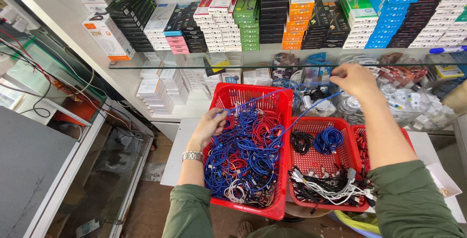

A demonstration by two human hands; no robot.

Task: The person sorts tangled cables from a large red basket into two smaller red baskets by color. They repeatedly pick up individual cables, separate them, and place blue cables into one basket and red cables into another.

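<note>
Hands: your left hand (206, 128) and right hand (354, 80) are apart, each pinching one blue cable (311, 109).
Basket: tangled cables fill the red basket (277, 211) beneath.

I see the big basket (279, 103) of cables (243, 155) at nine o'clock of the smaller basket (318, 162); stacked boxes (292, 19) sit at twelve.

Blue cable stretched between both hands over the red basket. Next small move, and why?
Probably draw the right hand further up and away while the left hand pins the tangle. The blue cable runs taut from the pile in the big red basket to the right hand, and its lower end looks buried among red and blue cables.
</note>
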